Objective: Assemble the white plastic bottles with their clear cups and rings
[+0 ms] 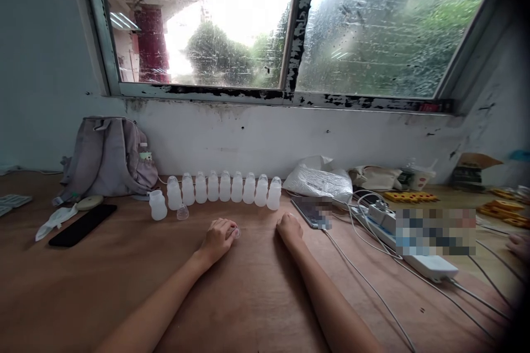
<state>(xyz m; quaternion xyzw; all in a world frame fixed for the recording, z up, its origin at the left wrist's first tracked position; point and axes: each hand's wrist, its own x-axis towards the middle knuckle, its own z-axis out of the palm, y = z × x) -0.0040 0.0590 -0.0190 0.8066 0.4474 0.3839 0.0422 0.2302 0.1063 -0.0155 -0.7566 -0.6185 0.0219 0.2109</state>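
My left hand (217,240) rests on the table with its fingers closed round a small clear plastic piece (237,233), which pokes out past the fingertips. To its right, my right hand (289,226) is curled on the tabletop; whether anything is inside it is hidden. Beyond both hands, several frosted white baby bottles (224,187) stand upright in a curved row, with clear caps on top. At the row's left end is a bottle (158,207) that shows no clear cap. A clear domed cap (183,212) sits on the wood in front of the row.
On the left are a grey backpack (105,154), a black phone (83,225) and a crumpled white wrapper (56,222). Right of my hands lie a plugged-in phone (308,212), a silvery bag (321,181) and a power strip (430,266) with trailing cables. Another person's hand (518,245) shows far right.
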